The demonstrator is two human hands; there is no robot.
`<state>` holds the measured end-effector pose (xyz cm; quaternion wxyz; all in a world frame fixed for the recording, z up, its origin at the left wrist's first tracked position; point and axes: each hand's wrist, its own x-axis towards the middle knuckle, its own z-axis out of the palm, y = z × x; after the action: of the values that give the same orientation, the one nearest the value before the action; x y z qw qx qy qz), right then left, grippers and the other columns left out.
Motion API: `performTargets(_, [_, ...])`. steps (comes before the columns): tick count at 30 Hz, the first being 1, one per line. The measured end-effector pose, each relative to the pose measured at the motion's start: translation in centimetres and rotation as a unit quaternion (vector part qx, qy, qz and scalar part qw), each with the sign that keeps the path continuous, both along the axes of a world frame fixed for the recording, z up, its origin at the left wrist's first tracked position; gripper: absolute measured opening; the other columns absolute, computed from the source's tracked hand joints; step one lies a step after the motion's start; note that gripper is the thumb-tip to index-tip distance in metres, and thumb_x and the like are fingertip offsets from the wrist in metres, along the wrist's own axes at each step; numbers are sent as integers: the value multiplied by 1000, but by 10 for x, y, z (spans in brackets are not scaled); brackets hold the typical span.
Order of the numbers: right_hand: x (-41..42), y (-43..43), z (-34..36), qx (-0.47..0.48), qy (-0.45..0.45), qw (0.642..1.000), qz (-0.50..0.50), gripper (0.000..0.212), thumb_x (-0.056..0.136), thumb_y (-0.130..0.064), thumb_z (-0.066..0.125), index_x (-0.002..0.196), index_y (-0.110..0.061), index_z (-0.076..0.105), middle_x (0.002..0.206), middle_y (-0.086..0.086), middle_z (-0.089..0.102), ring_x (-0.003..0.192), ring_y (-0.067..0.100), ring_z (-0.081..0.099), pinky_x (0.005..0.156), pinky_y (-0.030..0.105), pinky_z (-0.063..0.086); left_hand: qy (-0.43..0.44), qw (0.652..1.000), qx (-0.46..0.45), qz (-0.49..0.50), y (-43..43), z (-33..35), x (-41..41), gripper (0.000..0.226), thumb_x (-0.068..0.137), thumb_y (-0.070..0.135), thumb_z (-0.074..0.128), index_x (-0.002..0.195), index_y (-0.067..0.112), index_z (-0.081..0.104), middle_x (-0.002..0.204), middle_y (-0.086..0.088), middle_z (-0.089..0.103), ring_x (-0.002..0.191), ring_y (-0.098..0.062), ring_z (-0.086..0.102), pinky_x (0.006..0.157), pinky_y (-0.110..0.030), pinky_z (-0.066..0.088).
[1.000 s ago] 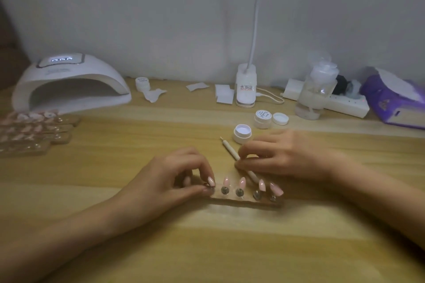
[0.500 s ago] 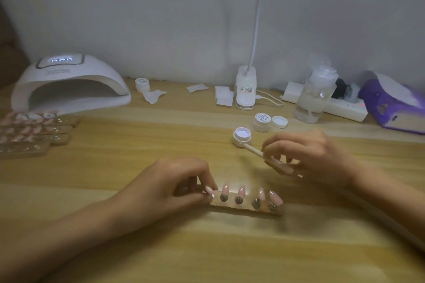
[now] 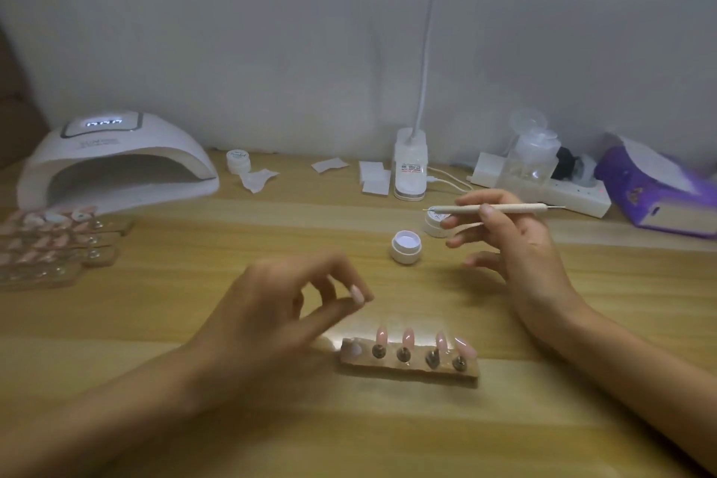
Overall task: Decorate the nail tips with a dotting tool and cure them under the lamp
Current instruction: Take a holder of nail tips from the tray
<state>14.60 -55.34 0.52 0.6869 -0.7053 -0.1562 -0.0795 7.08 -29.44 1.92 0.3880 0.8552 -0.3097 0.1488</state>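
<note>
Wooden table (image 3: 155,314); left hand (image 3: 271,307) pinches nail tip (image 3: 357,293), right hand (image 3: 516,244) holds slim dotting tool (image 3: 504,208).

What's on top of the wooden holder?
Four pink nail tips behind metal studs; the leftmost spot holds only a pale blob. The studs hide how the tips attach.

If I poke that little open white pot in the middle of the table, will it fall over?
Probably not: the open pot looks short and wide, so it would likely slide on the smooth table. It looks small, so it is probably light and easy to shove. With no lid on, whatever is inside might spill if bumped hard.
</note>
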Motion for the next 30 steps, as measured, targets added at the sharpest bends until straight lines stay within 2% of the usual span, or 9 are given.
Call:
performTargets(1, [1,3,0,9,7,1000,-14,21,105,-17,38,109,-13,58,94,5,74,81,13,68,55,21,52,25,999,-23,1,-2,4,6,14,86,43,60,88,30,65,93,19,72,79,-9,68,52,-23,48])
performTargets(3, [3,8,0,6,3,999,-34,22,106,-17,35,113,-15,57,98,6,72,88,10,66,59,22,54,81,995,-57,11,-5,9,24,18,82,48,68,88,31,67,93,17,73,82,-9,68,55,-16,47])
performTargets(7, [2,15,-2,-28,-15,999,-40,24,106,-16,34,115,-16,57,109,7,62,98,10,61,79,35,57,167,984,-53,42,-9,3,66,10,84,25,74,82,30,65,96,15,74,88,-4,66,66,-7,40])
performTargets(11, [-1,20,-7,-15,9,1000,1,19,102,-25,40,113,-21,56,117,14,55,103,8,57,92,45,54,212,976,-30,41,-10,-15,85,13,84,9,74,82,19,67,111,7,69,106,-9,65,96,-28,51])
performTargets(14, [1,24,-8,-13,19,1000,20,28,93,-37,45,114,-23,56,113,4,55,104,8,57,97,45,53,205,978,-35,29,-15,-23,83,18,82,6,76,76,21,66,118,4,67,111,1,63,95,-14,49])
performTargets(18, [5,25,-10,4,29,999,30,29,91,-40,46,113,-24,57,110,-3,56,104,9,58,97,46,53,181,983,-19,22,-20,-26,83,18,81,8,77,74,21,66,122,5,67,113,11,57,95,-7,43])
performTargets(22, [4,24,-11,20,31,998,44,30,91,-39,47,114,-23,57,112,1,55,103,9,59,92,46,56,170,985,-26,9,-21,-25,78,19,80,4,77,74,18,65,109,18,68,103,17,58,83,2,38])
performTargets(28, [-5,19,-15,2,24,998,56,30,95,-34,45,115,-17,59,109,4,60,102,11,62,91,42,57,166,986,-17,4,-12,-27,71,22,81,7,77,75,25,67,110,16,70,108,10,61,95,-13,46])
performTargets(30, [-7,16,-10,-21,-11,999,40,25,97,-32,45,108,-17,62,98,2,66,94,11,63,82,34,57,170,985,-24,6,-9,-27,70,18,80,8,78,76,23,67,112,14,69,107,6,62,92,-12,47])
